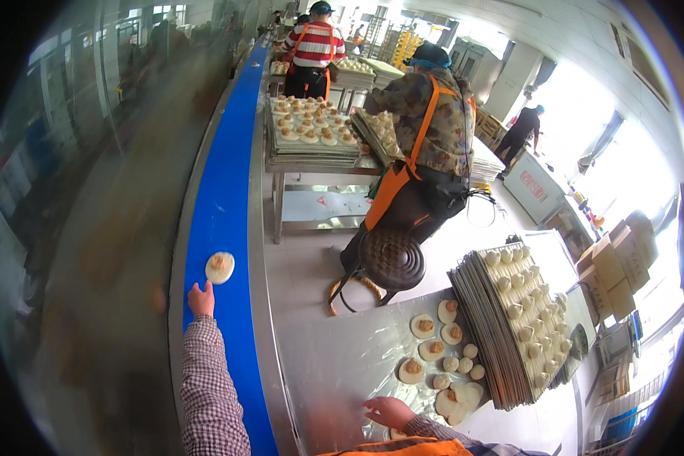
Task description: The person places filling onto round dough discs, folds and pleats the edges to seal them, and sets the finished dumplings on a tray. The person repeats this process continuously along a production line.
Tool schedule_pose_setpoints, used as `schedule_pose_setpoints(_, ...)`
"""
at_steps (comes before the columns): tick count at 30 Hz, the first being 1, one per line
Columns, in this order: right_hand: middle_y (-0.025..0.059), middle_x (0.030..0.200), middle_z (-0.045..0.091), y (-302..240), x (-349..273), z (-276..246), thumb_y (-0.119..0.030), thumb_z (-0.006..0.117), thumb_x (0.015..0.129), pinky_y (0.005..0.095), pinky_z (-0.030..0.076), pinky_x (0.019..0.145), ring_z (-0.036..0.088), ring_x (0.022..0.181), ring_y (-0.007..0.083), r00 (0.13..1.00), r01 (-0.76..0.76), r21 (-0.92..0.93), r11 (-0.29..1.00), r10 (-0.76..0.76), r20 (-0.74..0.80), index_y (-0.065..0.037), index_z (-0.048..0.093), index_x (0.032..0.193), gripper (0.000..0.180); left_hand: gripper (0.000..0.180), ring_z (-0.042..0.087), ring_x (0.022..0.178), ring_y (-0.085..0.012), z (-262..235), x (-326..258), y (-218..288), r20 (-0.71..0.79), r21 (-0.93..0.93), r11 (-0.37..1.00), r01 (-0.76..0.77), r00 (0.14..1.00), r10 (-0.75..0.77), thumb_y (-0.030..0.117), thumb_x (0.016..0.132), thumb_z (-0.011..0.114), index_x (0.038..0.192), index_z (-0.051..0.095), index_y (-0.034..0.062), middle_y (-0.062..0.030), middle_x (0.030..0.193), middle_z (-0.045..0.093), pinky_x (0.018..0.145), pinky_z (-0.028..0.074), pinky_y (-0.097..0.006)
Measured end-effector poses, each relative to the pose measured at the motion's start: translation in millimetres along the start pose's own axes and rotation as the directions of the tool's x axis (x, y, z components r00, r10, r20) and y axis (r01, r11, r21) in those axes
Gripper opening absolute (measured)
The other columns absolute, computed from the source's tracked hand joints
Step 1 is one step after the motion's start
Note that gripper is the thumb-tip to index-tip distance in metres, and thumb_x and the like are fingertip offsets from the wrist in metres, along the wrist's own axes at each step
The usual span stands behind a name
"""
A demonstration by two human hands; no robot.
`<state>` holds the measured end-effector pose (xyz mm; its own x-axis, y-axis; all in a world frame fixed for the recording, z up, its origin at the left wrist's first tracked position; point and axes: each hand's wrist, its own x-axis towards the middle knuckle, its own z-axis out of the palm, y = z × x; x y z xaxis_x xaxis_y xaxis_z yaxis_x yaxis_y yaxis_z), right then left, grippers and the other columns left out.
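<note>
Reaching out, we have one white, filling-topped dough disc [220, 267] on the flat blue belt [224, 194] by our seemingly open left hand [201, 299]; more discs [411, 371] remain on the silver metal desk [330, 334], near our open right hand [391, 414].

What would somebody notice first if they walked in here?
Probably the long bright blue belt on the left, with a round, pale disc with brown filling over it. Next might be the tall stack of trays at lower right, topped with pale lumps, or the orange apron near the centre.
</note>
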<state>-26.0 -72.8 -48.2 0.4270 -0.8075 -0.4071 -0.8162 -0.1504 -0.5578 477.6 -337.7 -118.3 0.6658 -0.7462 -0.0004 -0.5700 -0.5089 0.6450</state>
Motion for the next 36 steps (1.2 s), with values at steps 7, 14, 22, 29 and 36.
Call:
schedule_pose_setpoints(7,0.0138,0.095,0.069,17.8,-26.1,-2.5,-0.032,0.063,0.087,0.0401,0.053,0.077,0.066,0.088,0.0311,0.997,-0.068,0.001,0.998,0.068,0.032,-0.009,0.064,0.113,0.034,0.065,0.062,0.106,-0.0343,2.7,10.8,-7.4,0.194,0.171,0.985,0.011,0.980,-0.045,0.054,0.077,0.069,0.105,0.066,-0.0047,-0.0241,0.114,0.064,0.087,0.051,-0.045)
schedule_pose_setpoints(14,0.0146,0.093,0.067,14.0,-19.8,10.2,-0.031,0.060,0.084,0.0452,0.052,0.077,0.064,0.090,0.0354,0.999,-0.029,-0.010,1.000,0.029,0.046,-0.013,0.066,0.102,0.026,0.054,0.067,0.082,-0.0244,-31.6,-11.8,-46.0,0.478,-0.047,0.994,0.103,0.875,-0.068,0.041,0.070,0.082,0.093,0.070,-0.0058,-0.0156,0.093,0.071,0.071,0.052,-0.040)
schedule_pose_setpoints(22,0.0161,0.087,0.064,13.4,-23.9,19.9,-0.029,0.061,0.081,0.0485,0.051,0.073,0.063,0.084,0.0376,0.999,0.053,-0.048,0.997,-0.053,-0.011,-0.010,0.065,0.097,0.025,0.044,0.066,0.087,-0.0194,-76.2,-77.5,-42.5,0.654,0.080,0.982,0.173,0.734,-0.183,0.026,0.073,0.084,0.101,0.068,-0.0040,-0.0113,0.097,0.070,0.072,0.052,-0.031)
schedule_pose_setpoints(29,0.0173,0.086,0.065,13.1,-31.1,19.0,-0.023,0.057,0.081,0.0484,0.051,0.070,0.063,0.081,0.0377,0.998,0.064,-0.067,0.996,-0.064,0.000,-0.011,0.063,0.099,0.023,0.038,0.068,0.090,-0.0236,-93.8,-154.4,-75.5,0.751,-0.089,0.954,0.286,0.649,-0.125,0.016,0.079,0.075,0.110,0.063,-0.0038,-0.0132,0.104,0.068,0.076,0.056,-0.037)
schedule_pose_setpoints(36,0.0163,0.092,0.067,24.1,-28.4,20.2,-0.021,0.062,0.079,0.0475,0.052,0.075,0.064,0.086,0.0364,0.974,0.216,0.018,0.976,-0.214,-0.076,-0.008,0.064,0.108,0.032,0.032,0.067,0.086,-0.0225,-144.2,-275.3,-126.0,0.507,-0.382,0.856,0.348,0.854,-0.121,0.009,0.080,0.068,0.108,0.063,-0.0047,-0.0132,0.100,0.068,0.074,0.055,-0.034)
